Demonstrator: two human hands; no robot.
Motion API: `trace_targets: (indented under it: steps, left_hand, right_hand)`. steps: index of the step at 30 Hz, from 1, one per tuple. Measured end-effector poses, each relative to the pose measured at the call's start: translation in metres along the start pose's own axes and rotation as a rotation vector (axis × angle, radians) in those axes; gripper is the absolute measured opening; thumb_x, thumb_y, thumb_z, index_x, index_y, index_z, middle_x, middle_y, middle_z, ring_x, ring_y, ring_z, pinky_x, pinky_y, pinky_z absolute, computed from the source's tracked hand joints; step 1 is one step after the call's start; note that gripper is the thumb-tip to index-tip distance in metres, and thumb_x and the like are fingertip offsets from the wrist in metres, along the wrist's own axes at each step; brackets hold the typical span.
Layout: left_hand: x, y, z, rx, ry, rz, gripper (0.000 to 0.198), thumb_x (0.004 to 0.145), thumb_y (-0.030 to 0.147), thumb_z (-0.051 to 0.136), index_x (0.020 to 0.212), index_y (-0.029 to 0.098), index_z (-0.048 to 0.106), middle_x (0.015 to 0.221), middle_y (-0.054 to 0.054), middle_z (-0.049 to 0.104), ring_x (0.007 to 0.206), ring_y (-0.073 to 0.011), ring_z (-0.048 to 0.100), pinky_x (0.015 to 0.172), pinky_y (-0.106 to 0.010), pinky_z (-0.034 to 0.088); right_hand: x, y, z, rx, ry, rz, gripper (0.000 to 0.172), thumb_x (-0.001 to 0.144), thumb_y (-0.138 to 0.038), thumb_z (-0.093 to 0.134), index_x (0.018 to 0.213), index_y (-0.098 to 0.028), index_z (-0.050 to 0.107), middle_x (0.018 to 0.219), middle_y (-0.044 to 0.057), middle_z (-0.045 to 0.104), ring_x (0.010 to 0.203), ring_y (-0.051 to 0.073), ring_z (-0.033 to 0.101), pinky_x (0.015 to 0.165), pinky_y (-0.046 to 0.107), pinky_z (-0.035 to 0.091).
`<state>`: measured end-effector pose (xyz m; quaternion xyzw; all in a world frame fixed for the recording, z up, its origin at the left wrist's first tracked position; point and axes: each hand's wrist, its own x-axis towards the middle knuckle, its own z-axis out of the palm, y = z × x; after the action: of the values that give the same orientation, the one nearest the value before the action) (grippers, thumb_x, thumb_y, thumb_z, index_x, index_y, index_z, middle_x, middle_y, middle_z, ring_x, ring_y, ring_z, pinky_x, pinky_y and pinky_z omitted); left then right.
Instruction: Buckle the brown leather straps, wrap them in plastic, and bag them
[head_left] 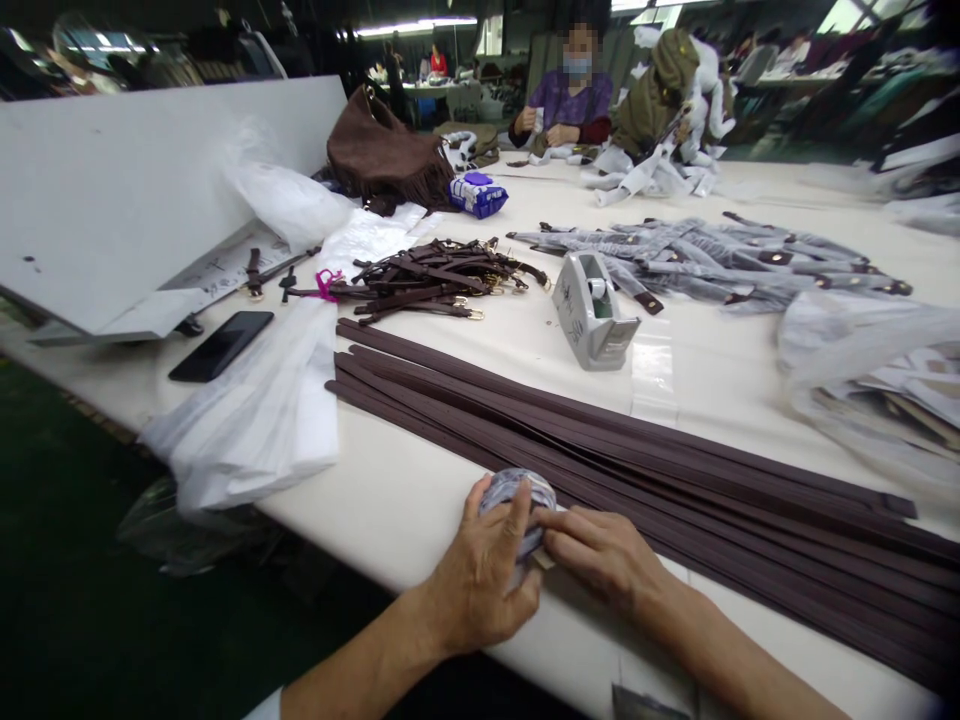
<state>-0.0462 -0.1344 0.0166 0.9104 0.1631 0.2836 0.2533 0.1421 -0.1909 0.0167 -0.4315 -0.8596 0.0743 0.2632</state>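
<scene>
At the table's front edge my left hand [484, 575] is wrapped round a round coiled bundle [517, 485], greyish and covered in clear plastic, that looks like a rolled-up strap. The fingers of my right hand [596, 555] are closed against the coil's right side, pressing or pinching its edge. What lies under those fingertips is partly hidden. Just beyond both hands, long dark brown leather straps [525, 410] lie side by side and run off to the right. A grey tape dispenser [592, 312] stands behind them.
Short buckled straps [435, 275] lie piled mid-table, with plastic-wrapped straps [720, 255] to their right. At left are a black phone [222, 346], white foam sheets [262, 410] and a grey panel [135, 190]. Farther back are a brown fringed bag [386, 155] and a seated co-worker [570, 105].
</scene>
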Motion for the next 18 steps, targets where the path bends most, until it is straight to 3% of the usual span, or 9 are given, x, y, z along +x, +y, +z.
trace_targets:
  steps: [3, 7, 11, 18]
  left_hand:
    - [-0.002, -0.001, 0.001, -0.043, 0.025, -0.05, 0.08, 0.085, 0.021, 0.049, 0.14, 0.009, -0.008, 0.112, -0.01, 0.059, 0.11, -0.0207, 0.05, 0.11, -0.048, 0.007]
    - [-0.004, -0.006, 0.002, -0.036, -0.016, -0.041, 0.072, 0.089, 0.017, 0.044, 0.14, 0.013, -0.006, 0.112, -0.01, 0.06, 0.113, -0.0203, 0.049, 0.109, -0.049, 0.008]
    - [-0.002, -0.007, -0.001, -0.02, -0.058, -0.036, 0.072, 0.089, 0.016, 0.043, 0.14, 0.015, -0.007, 0.121, -0.013, 0.054, 0.115, -0.0208, 0.048, 0.108, -0.052, 0.013]
    - [0.0, -0.001, -0.004, -0.024, -0.1, -0.089, 0.073, 0.087, 0.014, 0.042, 0.14, 0.012, -0.009, 0.115, -0.013, 0.058, 0.114, -0.0199, 0.049, 0.109, -0.049, 0.016]
  right_hand:
    - [0.003, 0.0, -0.001, 0.174, -0.031, 0.137, 0.022, 0.093, -0.019, 0.039, 0.08, -0.016, 0.056, 0.088, 0.008, 0.061, 0.073, 0.015, 0.055, 0.064, 0.023, 0.043]
    - [0.008, 0.0, -0.002, 0.317, 0.004, 0.236, 0.013, 0.09, -0.022, 0.048, 0.088, -0.016, 0.059, 0.081, 0.006, 0.058, 0.071, 0.014, 0.055, 0.063, 0.021, 0.042]
    - [0.01, 0.003, -0.003, 0.431, 0.009, 0.243, 0.022, 0.089, -0.026, 0.051, 0.108, -0.02, 0.06, 0.084, 0.005, 0.056, 0.072, 0.012, 0.055, 0.065, 0.02, 0.042]
    - [0.011, -0.001, 0.0, 0.485, 0.087, 0.23, 0.019, 0.09, -0.026, 0.05, 0.096, -0.019, 0.067, 0.081, 0.005, 0.057, 0.072, 0.013, 0.054, 0.065, 0.021, 0.041]
